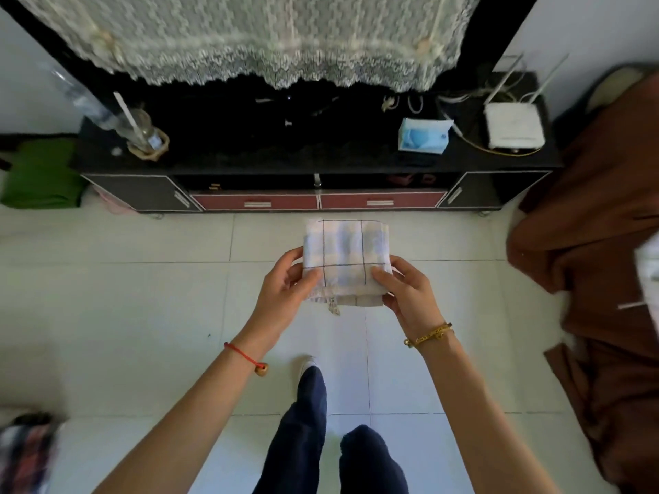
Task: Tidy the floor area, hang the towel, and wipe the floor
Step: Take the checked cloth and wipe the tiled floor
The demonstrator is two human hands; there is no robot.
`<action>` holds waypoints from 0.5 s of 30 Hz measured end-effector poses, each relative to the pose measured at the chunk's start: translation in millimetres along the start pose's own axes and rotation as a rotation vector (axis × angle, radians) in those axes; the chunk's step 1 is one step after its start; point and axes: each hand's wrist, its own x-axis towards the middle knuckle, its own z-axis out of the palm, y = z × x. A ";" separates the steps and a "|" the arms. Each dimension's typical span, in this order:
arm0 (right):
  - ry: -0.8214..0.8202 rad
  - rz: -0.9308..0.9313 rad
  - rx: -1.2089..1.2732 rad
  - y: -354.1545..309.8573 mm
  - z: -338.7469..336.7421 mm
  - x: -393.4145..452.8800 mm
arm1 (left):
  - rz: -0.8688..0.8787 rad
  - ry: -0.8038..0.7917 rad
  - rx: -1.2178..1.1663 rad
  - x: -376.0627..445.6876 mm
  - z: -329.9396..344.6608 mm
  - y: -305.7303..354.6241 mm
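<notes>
Tiled floor — brown cloth

White tiled floor, black TV cabinet, lace cloth, white walls

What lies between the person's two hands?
In the head view, a folded white checked cloth spans the gap, pinched by the left hand and right hand.

Brown cloth cut by right edge; plaid bundle bottom-left blurred, cropped.
</notes>
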 end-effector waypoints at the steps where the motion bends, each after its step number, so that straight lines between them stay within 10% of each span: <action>1: 0.005 -0.008 -0.007 -20.2 5.2 -12.0 | 0.004 -0.006 0.003 -8.8 -1.3 21.7; 15: 0.130 -0.223 -0.186 -128.3 63.7 -130.8 | 0.109 -0.071 0.062 -108.1 -32.9 168.8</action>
